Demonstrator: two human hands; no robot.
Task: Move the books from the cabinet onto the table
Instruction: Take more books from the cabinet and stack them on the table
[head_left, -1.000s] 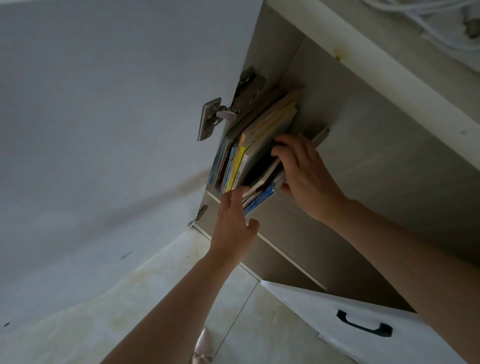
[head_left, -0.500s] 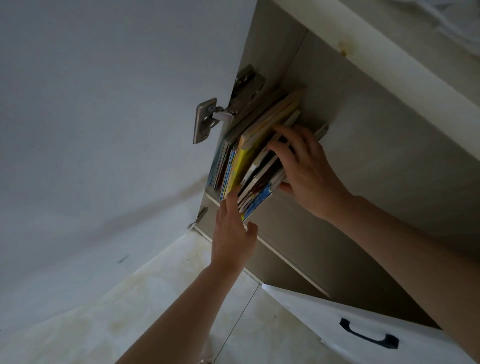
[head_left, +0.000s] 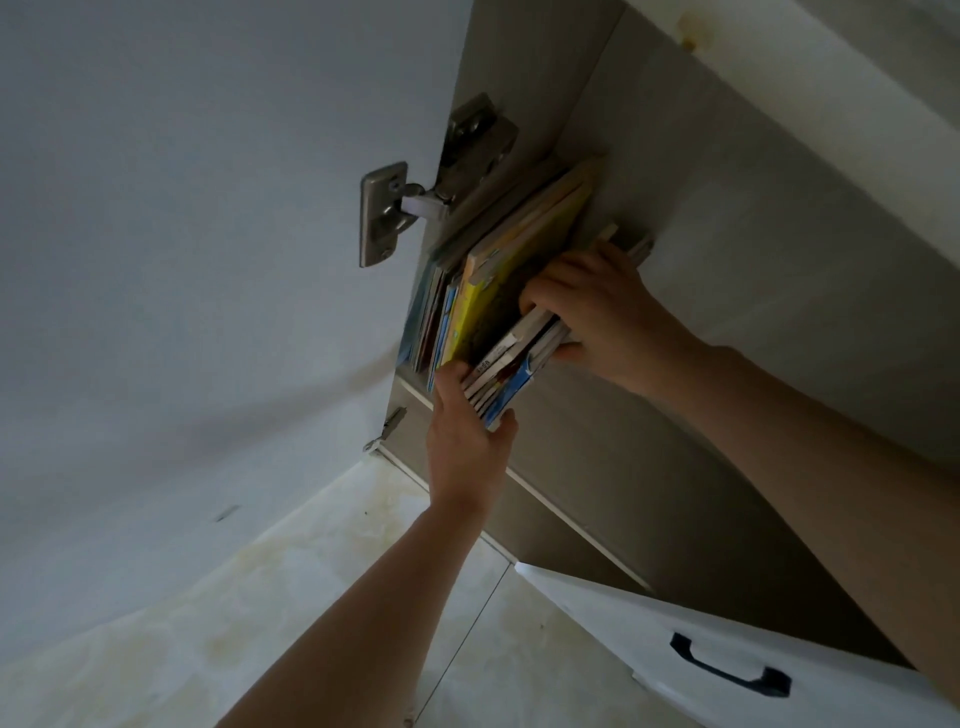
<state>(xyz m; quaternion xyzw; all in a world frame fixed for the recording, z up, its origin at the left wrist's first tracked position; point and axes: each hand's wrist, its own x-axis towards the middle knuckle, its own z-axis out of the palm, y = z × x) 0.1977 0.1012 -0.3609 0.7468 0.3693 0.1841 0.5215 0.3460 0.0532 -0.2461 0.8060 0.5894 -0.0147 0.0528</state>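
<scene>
- Head view, the only view: we look into an open cabinet (head_left: 701, 218) with pale wood-grain inner walls; light is dim.
- We note a row of books (head_left: 467, 291) standing on the cabinet shelf, packed against the left inner wall, spines toward us.
- We see a smaller bundle of books (head_left: 511, 364) tilted away from the row, its lower corner sticking out past the shelf edge; a dark gap separates it from the yellow-covered book of the row.
- Right hand (head_left: 597, 312): fingers are curled over the upper edge of the bundle and the thumb lies under its right side, so it grasps the bundle.
- Left hand (head_left: 465, 441): reaches up from below, fingers fairly straight along the bundle's left face, thumb at the lower corner by the blue cover. We read this as bracing the bundle; whether the fingers close round it, we cannot tell.
- A metal hinge (head_left: 387, 213) joins the cabinet wall to the open door (head_left: 208, 208), which fills the left of the frame.
- A second, smaller hinge (head_left: 389, 426) sits lower on the same edge.
- Lower right: a white drawer front (head_left: 649, 649) with a black handle (head_left: 727, 670).
- Below, a pale tiled floor (head_left: 260, 597) with yellowish stains.
</scene>
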